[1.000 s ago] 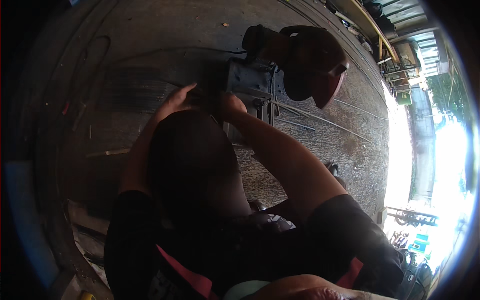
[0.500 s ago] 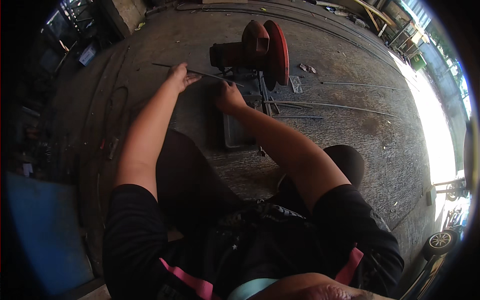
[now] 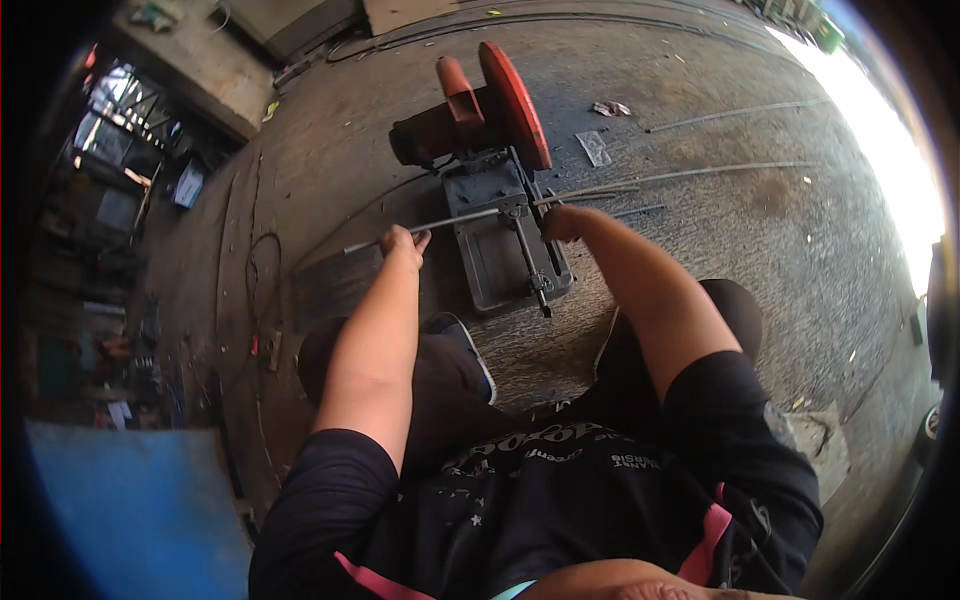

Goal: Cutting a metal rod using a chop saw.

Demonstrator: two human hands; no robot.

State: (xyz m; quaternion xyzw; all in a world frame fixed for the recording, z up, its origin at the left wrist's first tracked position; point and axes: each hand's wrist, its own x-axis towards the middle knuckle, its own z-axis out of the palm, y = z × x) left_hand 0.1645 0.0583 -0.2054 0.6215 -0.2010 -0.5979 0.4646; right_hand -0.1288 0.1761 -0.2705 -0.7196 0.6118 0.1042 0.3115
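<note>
A thin grey metal rod (image 3: 455, 220) lies across the base (image 3: 490, 285) of a red cut-off saw (image 3: 520, 105), its right part reaching the saw's clamp screw (image 3: 528, 250). Left of the base, my left hand (image 3: 402, 245) is closed round the rod, with the rod's free end sticking out to the left. My right hand (image 3: 568, 223) is at the base's right edge, just under the blade guard. Its fingers are curled near more thin rods (image 3: 600, 190), and what they hold is hidden.
Long thin rods (image 3: 720, 170) lie on the floor to the right of the saw. A small clear plastic piece (image 3: 593, 148) and a crumpled scrap (image 3: 611, 108) lie beyond. A dark cable (image 3: 262, 260) and a blue panel (image 3: 135, 500) are at the left.
The rod, held up at a slant before, now lies across the saw base. My left hand has moved down and right. My right hand has shifted to the base's right edge. The view has turned.
</note>
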